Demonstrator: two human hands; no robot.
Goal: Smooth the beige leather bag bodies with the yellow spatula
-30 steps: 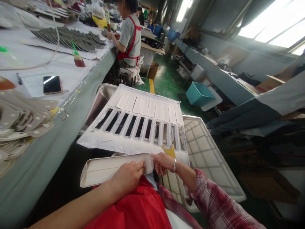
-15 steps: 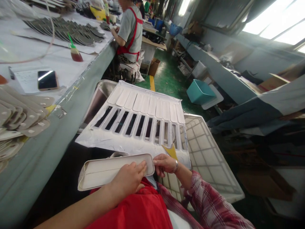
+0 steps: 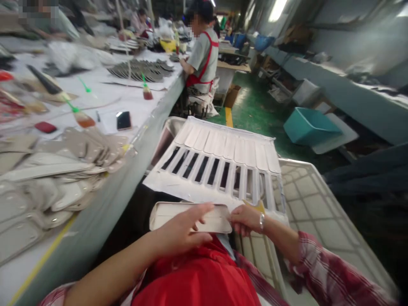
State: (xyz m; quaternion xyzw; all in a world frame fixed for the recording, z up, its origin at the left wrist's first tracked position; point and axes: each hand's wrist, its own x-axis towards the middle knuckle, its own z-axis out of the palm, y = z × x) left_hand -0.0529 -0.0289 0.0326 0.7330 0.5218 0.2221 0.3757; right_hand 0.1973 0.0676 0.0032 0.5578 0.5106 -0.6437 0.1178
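Note:
A long cream panel (image 3: 164,212) with rounded corners and a thin raised rim lies across my lap, a faint line running along its length. Over its right half hovers my left hand (image 3: 189,225), fingers apart; whether the fingertips touch the surface I cannot tell. My right hand (image 3: 248,219) pinches the panel's right end between thumb and fingers. Just beyond the hands, a white slotted rack (image 3: 178,192) carries a row of similar cream strips (image 3: 225,146) along its far side. A yellow piece (image 3: 257,206) sticks out at the rack's near edge, behind my right hand.
On the left, a workbench (image 3: 105,212) holds stacked beige pieces (image 3: 63,187), a phone (image 3: 123,120) and glue bottles with green tips (image 3: 83,118). A white crate (image 3: 314,204) stands at right, a teal bin (image 3: 307,127) farther off. A co-worker (image 3: 204,59) sits ahead.
My left hand has lifted from lying flat on the panel, its fingers now spread. The right hand keeps its pinch at the panel's end. The view has turned left, showing more bench.

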